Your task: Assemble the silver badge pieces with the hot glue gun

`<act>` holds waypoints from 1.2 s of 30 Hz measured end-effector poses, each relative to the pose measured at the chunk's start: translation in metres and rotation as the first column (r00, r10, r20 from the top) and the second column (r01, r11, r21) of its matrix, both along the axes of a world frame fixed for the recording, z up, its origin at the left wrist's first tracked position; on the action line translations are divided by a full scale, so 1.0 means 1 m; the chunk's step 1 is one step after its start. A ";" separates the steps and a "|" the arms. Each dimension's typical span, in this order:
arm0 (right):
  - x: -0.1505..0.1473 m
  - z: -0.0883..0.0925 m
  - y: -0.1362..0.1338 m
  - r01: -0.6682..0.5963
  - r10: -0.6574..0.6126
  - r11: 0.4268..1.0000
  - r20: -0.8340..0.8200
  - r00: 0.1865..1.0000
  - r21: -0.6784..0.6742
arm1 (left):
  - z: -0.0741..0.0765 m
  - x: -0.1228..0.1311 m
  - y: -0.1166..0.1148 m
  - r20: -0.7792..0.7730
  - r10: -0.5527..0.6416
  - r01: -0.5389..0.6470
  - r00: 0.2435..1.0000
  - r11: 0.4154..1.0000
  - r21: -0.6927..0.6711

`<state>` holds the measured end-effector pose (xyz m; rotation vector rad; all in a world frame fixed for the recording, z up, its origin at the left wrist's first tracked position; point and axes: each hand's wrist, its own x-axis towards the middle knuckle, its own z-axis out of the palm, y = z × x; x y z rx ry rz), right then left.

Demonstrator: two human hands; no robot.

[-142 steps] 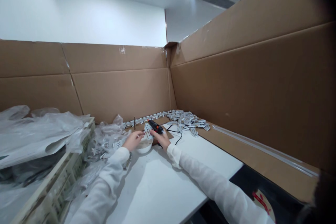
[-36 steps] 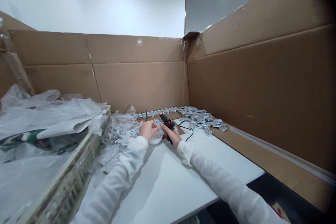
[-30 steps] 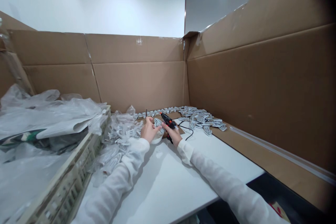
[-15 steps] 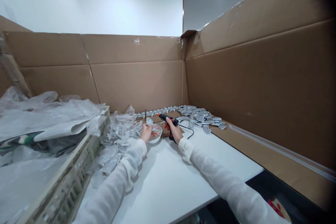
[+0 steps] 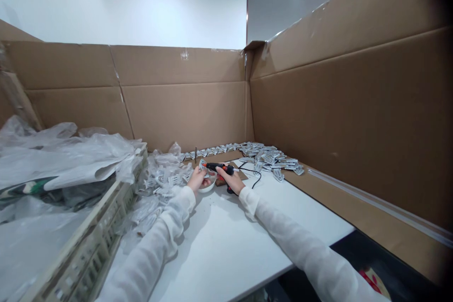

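Observation:
My right hand (image 5: pixel 231 180) is wrapped round a black and orange hot glue gun (image 5: pixel 214 166), which lies nearly level with its nozzle pointing left. The nozzle tip is at a small white, dark-lined flat piece (image 5: pixel 202 163) pinched in my left hand (image 5: pixel 197 180). Whether the tip touches the piece is too small to tell. Beneath my left hand, a round white bowl (image 5: pixel 208 189) stands on the white table (image 5: pixel 226 240); its contents are mostly hidden. A black cord (image 5: pixel 257 180) trails off to the gun's right.
Flat white pieces (image 5: pixel 271 156) lie heaped at the back right, with a row of them (image 5: pixel 212 150) along the back. Plastic-bagged pieces (image 5: pixel 159 174) and a plastic crate (image 5: pixel 106 240) covered with bags stand left. Cardboard walls (image 5: pixel 184 108) enclose the back and right.
The glue gun has tipped from slanted to nearly level and moved left, bringing its nozzle to the piece in my left hand. My left hand has shifted slightly.

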<state>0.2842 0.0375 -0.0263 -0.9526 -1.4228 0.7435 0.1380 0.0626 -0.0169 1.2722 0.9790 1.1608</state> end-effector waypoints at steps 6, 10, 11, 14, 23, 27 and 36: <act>-0.004 0.002 -0.006 0.010 -0.007 0.997 0.036 0.999 -0.075 | 0.007 -0.005 0.001 0.046 0.025 -0.026 0.999 0.999 0.021; -0.004 0.005 -0.009 0.018 -0.018 0.996 0.002 1.000 -0.083 | 0.008 -0.005 0.000 0.076 -0.002 0.000 0.997 1.000 0.024; -0.004 0.005 -0.009 0.023 -0.023 0.995 -0.006 1.000 -0.096 | 0.008 -0.005 0.000 0.075 -0.012 0.010 0.997 1.000 0.026; -0.004 0.008 -0.011 0.017 -0.020 0.993 -0.025 0.999 -0.114 | 0.007 -0.005 0.000 0.060 -0.030 0.029 0.998 0.999 0.032; -0.004 0.009 -0.011 0.029 -0.026 0.990 0.024 0.999 -0.137 | 0.012 -0.001 -0.006 0.009 0.008 -0.008 1.000 1.000 0.005; -0.004 0.007 -0.009 0.051 -0.043 0.990 0.061 0.997 -0.130 | 0.013 0.001 -0.008 -0.013 0.022 -0.022 1.000 1.000 0.006; -0.005 0.006 -0.008 0.111 -0.102 0.992 0.123 0.987 -0.067 | 0.011 0.000 -0.008 -0.015 0.022 -0.022 1.000 1.000 0.013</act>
